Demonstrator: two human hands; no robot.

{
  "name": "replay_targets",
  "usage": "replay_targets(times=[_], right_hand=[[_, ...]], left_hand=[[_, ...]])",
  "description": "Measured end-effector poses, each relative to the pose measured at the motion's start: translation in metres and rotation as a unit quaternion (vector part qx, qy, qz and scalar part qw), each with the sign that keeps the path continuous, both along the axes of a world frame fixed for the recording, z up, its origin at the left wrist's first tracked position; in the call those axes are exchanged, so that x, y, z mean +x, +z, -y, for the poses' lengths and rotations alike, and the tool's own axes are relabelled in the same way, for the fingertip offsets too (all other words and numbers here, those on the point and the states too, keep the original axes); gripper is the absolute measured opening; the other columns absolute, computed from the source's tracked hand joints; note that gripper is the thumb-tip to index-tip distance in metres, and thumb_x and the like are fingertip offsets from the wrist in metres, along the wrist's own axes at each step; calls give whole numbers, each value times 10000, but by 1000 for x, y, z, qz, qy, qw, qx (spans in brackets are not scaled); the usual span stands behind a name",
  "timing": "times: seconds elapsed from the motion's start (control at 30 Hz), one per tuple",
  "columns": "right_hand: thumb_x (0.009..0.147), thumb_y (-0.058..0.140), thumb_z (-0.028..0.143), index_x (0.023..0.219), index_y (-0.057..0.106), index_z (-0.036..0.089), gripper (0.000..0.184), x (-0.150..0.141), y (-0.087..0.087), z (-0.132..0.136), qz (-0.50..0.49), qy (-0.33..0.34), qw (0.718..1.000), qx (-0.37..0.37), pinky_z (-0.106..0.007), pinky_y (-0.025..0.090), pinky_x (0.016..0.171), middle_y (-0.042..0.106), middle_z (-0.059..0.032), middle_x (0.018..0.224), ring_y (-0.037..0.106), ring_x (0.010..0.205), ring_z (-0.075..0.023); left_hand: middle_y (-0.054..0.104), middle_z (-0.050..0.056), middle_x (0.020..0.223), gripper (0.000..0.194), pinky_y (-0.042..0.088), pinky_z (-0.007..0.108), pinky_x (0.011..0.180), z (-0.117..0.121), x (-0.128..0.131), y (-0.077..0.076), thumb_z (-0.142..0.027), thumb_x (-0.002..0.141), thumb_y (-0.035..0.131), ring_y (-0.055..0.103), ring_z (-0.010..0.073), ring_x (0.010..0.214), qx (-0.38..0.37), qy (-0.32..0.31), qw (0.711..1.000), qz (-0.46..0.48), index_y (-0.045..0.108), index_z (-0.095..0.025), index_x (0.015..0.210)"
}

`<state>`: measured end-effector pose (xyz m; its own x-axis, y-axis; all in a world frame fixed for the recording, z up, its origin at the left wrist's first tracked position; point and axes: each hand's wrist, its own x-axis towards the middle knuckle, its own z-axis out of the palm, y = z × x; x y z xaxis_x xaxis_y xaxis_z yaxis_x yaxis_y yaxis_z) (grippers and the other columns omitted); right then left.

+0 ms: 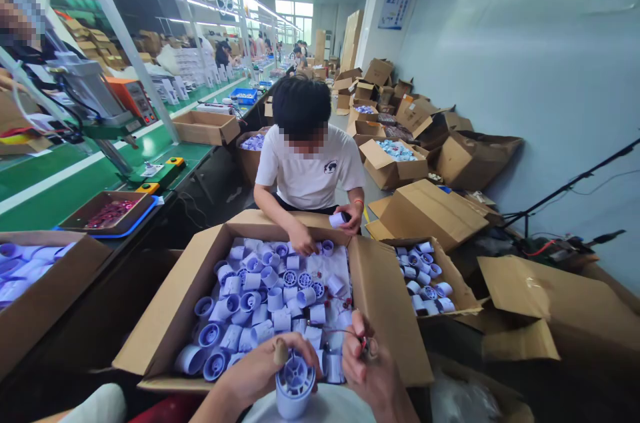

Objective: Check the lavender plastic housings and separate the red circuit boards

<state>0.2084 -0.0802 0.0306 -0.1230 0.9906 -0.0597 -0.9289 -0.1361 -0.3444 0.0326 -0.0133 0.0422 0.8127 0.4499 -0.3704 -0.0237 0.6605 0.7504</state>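
On a clock face laid over the view, one pale violet cup is grasped at six o'clock by the left hand, on which one beige finger cot is worn. Between five and six, one small wired part is pinched in the curled right hand; its exact shape cannot be told. Just beyond both hands, dozens of similar cups, too overlapped for an exact count, are held in one large carton. Near the centre, one cup is held by one co-worker, whose other hand is lowered among the cups. More cups are contained in one smaller carton at four and one side carton between eight and nine. One tray of red pieces is seen at nine.
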Motion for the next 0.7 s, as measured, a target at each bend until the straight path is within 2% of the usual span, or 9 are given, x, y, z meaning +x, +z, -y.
replay_targets(times=[0.13, 0.23, 0.33, 0.43, 0.5, 0.57, 0.63, 0.7], right_hand=[[710, 749, 303, 695, 541, 210, 228, 0, 9, 6, -34, -17, 997, 63, -64, 306, 296, 545, 97, 497, 334, 281, 3], [792, 671, 269, 762, 535, 211, 152, -4, 18, 8, -112, 5, 980, 166, -64, 303, 266, 557, 102, 543, 267, 241, 16], [855, 584, 232, 835, 517, 208, 74, -11, 22, 7, -193, 41, 945, 262, -83, 365, 282, 571, 101, 596, 344, 230, 12], [887, 521, 236, 867, 488, 221, 42, -16, 18, 5, -234, 59, 916, 322, -110, 416, 319, 581, 118, 592, 435, 240, -9], [877, 538, 311, 858, 472, 230, 106, -14, 12, 6, -215, 59, 919, 326, -116, 421, 338, 583, 137, 552, 455, 240, -17], [833, 589, 394, 848, 454, 233, 210, -7, 8, 9, -150, 76, 940, 297, -121, 419, 350, 575, 150, 517, 462, 238, -23], [795, 617, 448, 850, 433, 235, 287, 2, 9, 14, -61, 110, 959, 255, -128, 419, 362, 558, 156, 503, 467, 243, -27], [799, 597, 474, 865, 413, 240, 305, 10, 15, 16, 3, 136, 960, 244, -132, 417, 382, 542, 158, 509, 478, 256, -25]], left_hand=[[619, 53, 852, 588, 416, 315, 739, 4, -10, -9, -662, 532, 717, 583, 199, 774, 22, -36, 998, 38, 637, -165, 834], [575, 40, 953, 653, 379, 279, 775, 2, -18, -13, -570, 479, 799, 537, 182, 866, 57, -102, 989, 90, 589, -183, 962], [514, 23, 1016, 714, 352, 253, 790, -1, -24, -14, -473, 450, 854, 490, 174, 916, 95, -159, 977, 104, 546, -216, 1040], [477, 18, 1025, 724, 348, 250, 785, -3, -27, -12, -479, 479, 843, 468, 176, 919, 135, -183, 970, 90, 522, -233, 1080], [468, 26, 1029, 717, 355, 261, 782, -3, -27, -11, -510, 517, 815, 465, 185, 921, 150, -192, 966, 89, 507, -235, 1103], [461, 35, 1041, 686, 358, 269, 778, -2, -27, -10, -545, 558, 779, 463, 188, 923, 161, -186, 965, 89, 504, -233, 1104], [455, 41, 1060, 645, 357, 271, 779, 0, -27, -9, -559, 593, 751, 465, 186, 928, 169, -173, 966, 86, 507, -233, 1093], [459, 44, 1068, 623, 355, 273, 783, 1, -27, -8, -552, 606, 745, 468, 188, 931, 177, -166, 966, 85, 509, -234, 1087]])
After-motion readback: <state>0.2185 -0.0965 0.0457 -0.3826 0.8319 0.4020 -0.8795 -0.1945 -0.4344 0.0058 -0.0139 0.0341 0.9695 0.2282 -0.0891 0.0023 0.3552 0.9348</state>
